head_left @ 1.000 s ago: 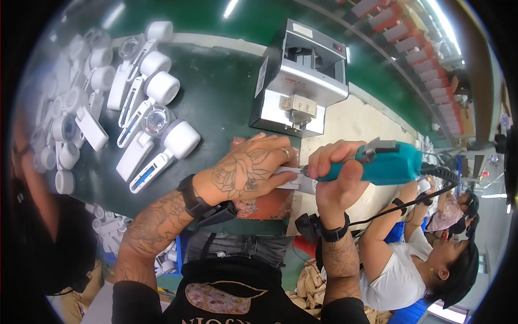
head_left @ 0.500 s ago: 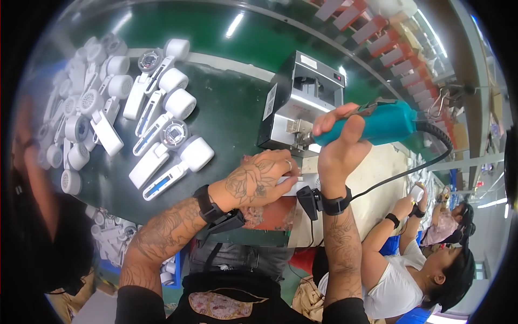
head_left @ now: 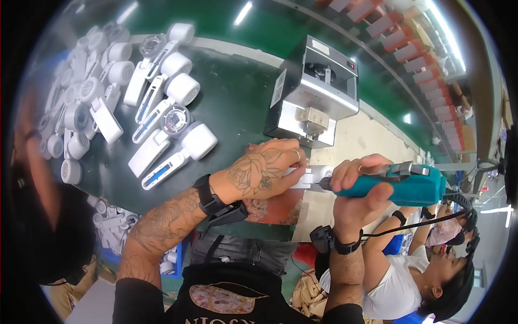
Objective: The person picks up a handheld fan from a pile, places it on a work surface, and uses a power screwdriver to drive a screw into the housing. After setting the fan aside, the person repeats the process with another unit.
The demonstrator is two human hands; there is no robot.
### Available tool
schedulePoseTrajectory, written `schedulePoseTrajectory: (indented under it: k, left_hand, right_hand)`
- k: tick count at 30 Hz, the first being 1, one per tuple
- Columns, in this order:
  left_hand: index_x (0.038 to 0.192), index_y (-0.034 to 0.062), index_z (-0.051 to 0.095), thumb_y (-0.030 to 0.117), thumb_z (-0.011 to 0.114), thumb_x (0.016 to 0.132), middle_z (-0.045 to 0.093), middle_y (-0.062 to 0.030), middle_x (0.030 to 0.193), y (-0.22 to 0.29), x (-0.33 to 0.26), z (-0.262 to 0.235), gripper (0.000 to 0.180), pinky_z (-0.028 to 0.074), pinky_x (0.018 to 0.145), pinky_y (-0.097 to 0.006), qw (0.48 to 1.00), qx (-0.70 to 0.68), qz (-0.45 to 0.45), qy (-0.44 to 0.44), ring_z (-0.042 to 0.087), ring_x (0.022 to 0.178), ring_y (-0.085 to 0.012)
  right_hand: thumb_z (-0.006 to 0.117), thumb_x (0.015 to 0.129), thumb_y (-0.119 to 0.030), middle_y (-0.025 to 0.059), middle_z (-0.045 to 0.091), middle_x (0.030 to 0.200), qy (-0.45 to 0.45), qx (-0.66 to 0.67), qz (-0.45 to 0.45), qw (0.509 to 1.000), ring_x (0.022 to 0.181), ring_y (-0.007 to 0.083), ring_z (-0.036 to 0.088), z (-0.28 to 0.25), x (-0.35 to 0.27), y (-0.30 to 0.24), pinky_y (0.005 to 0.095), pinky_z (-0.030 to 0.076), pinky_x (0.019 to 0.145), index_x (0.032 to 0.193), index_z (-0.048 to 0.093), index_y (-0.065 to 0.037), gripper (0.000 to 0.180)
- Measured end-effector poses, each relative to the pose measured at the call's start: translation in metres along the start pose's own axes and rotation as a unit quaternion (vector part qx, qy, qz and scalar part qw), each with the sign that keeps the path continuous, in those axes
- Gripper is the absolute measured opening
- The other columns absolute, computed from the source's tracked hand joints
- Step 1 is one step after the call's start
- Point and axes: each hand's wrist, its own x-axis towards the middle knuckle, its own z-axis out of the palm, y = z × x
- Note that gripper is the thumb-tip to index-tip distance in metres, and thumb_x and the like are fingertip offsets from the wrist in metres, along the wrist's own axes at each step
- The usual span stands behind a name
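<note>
L hand (head_left: 264, 173) lies over a small white plastic part (head_left: 308, 177) at the front edge of the green bench (head_left: 237, 102), fingers curled down, gripping and pinning it. R hand (head_left: 359, 191) clenched round a teal electric screwdriver (head_left: 402, 184), held approx. horizontal, tip touching the part's right end, just beside L fingers. Part sits above an orange pad (head_left: 275, 208) at bench edge. Grey metal box machine (head_left: 315, 94) stands just behind the hands. Rows of white handheld units w/ round heads (head_left: 162, 135) lie well apart to the left. Another person (head_left: 426, 270) sits lower right.
</note>
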Motion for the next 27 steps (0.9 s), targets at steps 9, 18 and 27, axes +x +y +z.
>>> schedulePoseTrajectory:
  k: [9, 18, 27]
  left_hand:
    - [0.091, 0.0059, 0.065, 0.012, 0.065, 0.088, 0.057, -0.0077, 0.088, 0.005, 0.002, 0.000, 0.007, 0.049, 0.075, -0.040, 0.999, -0.008, -0.031, -0.022, 0.061, 0.084, -0.0303]
    - [0.096, 0.0059, 0.064, 0.009, 0.065, 0.088, 0.058, -0.0092, 0.092, 0.003, -0.002, 0.000, 0.009, 0.048, 0.080, -0.042, 0.999, 0.007, -0.018, -0.025, 0.060, 0.088, -0.0312]
    - [0.108, 0.0054, 0.064, 0.006, 0.063, 0.090, 0.059, -0.0101, 0.098, 0.009, 0.010, -0.004, 0.018, 0.045, 0.085, -0.039, 0.996, 0.055, 0.009, -0.063, 0.058, 0.092, -0.0308]
  right_hand:
    - [0.062, 0.087, -0.067, 0.0044, 0.047, 0.062, -0.002, -0.005, 0.016, 1.000, 0.051, 0.0159, 0.047, -0.007, -0.010, 0.003, 0.0294, 0.041, 0.049, 0.104, 0.050, -0.003, 0.067]
    - [0.061, 0.088, -0.065, 0.0045, 0.047, 0.063, -0.002, 0.014, 0.011, 1.000, 0.050, 0.0158, 0.047, -0.008, -0.019, 0.019, 0.0304, 0.040, 0.048, 0.098, 0.046, -0.005, 0.063]
    - [0.064, 0.090, -0.060, 0.0048, 0.046, 0.063, -0.007, 0.038, -0.003, 0.999, 0.050, 0.0162, 0.046, -0.010, -0.013, 0.021, 0.0317, 0.042, 0.049, 0.092, 0.044, -0.005, 0.058]
